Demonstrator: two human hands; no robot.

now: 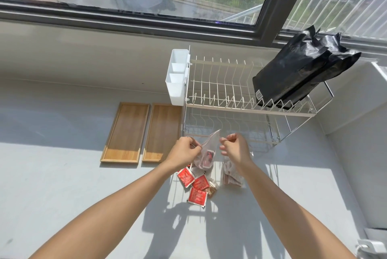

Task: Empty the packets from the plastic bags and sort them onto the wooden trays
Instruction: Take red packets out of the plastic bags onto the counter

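Both my hands hold a clear plastic bag point(207, 154) above the white counter, my left hand point(183, 151) pinching its left edge and my right hand point(234, 146) pinching its right edge. Red packets show inside the bag. Several red packets point(195, 186) lie loose on the counter just below it, with a brown packet point(212, 188) beside them. A second clear bag point(231, 175) with brownish packets lies under my right wrist. Two wooden trays, one point(125, 133) on the left and one point(163, 131) on the right, lie side by side to the left, bare.
A white two-tier wire dish rack point(240, 99) stands right behind the bags, with a white plastic caddy point(177, 76) on its left end and a black plastic bag point(301, 70) on its top right. A window runs along the back; a wall closes the right side.
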